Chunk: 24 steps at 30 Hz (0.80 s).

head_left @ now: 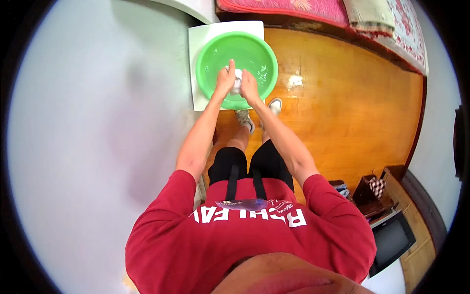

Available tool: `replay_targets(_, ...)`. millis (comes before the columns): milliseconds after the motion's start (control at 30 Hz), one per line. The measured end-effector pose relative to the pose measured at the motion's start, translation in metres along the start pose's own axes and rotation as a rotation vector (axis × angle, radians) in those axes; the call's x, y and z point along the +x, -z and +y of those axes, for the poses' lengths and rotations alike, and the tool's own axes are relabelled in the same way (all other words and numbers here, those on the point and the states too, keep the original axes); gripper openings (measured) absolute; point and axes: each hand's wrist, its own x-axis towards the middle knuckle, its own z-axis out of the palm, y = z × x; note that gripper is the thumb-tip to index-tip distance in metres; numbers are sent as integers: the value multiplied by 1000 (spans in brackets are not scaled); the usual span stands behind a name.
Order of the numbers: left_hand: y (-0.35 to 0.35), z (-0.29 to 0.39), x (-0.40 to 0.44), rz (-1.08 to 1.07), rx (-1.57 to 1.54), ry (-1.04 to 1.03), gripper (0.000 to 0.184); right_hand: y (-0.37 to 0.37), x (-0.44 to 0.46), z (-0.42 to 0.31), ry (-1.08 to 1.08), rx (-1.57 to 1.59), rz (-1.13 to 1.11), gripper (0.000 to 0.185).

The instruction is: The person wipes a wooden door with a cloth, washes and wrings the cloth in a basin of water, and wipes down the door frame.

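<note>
A round green plastic basin (204, 81) stands on a white square surface (196, 100). Over the basin, my left hand (224, 81) and my right hand (249, 86) are close together, closed on a small bunched white cloth (237, 83). My left thumb points away from me along the top of the bundle. The cloth's exact kind is hard to make out, as my fingers cover much of it. Clear water with a few bright glints seems to lie in the basin.
A bed with a pink cover (293, 9) and a folded beige blanket (369, 14) is at the far right. A wet-looking shiny spot (295, 81) shows on the wooden floor (342, 108). The pale wall (88, 147) runs along the left; a dark screen (391, 237) sits at lower right.
</note>
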Motion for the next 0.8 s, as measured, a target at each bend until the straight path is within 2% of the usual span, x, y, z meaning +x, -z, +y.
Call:
replay_targets(33, 6, 8, -6, 48, -32, -47, 64, 3, -8, -4, -250, 221, -20, 44)
replay_targets(67, 14, 14, -21, 32, -62, 46, 61, 11, -18, -8, -320, 333, -54, 42)
replay_targets(100, 20, 15, -37, 69, -70, 43, 61, 17, -27, -8, -394, 441, -92, 40)
replay_targets(167, 32, 11, -67, 8, -259, 169, 53, 24, -44, -12, -372, 471, -159, 36)
replay_targets(233, 53, 25, -107, 80, -373, 219, 47, 26, -59, -23, -363, 492, -236, 32)
replay_targets(267, 59, 31, -129, 109, -480, 273, 42, 30, -68, -26, -434, 479, -259, 30)
replay_targets(333, 66, 19, -163, 144, -473, 240, 37, 38, -78, -31, -525, 448, -365, 28)
replay_targets(400, 68, -12, -193, 60, -356, 214, 29, 41, -78, -16, -507, 327, -493, 28)
replay_targets(433, 64, -13, -214, 107, -384, 224, 29, 42, -80, -1, -496, 246, -567, 28)
replay_targets(467, 57, -11, -233, 178, -422, 245, 26, 41, -75, 14, -312, 110, -649, 27)
replay_targets(500, 50, -10, -249, 252, -461, 260, 23, 41, -76, 15, -302, 82, -697, 27)
replay_targets(567, 26, -19, -276, 376, -537, 276, 19, 43, -82, 14, -69, -27, -764, 25)
replay_targets(667, -15, -19, -324, 714, -633, 298, 21, 46, -95, 16, -13, -91, -927, 26)
replay_targets(800, -61, -24, -365, 942, -892, 364, 29, 35, -125, 22, 11, -182, -1126, 29)
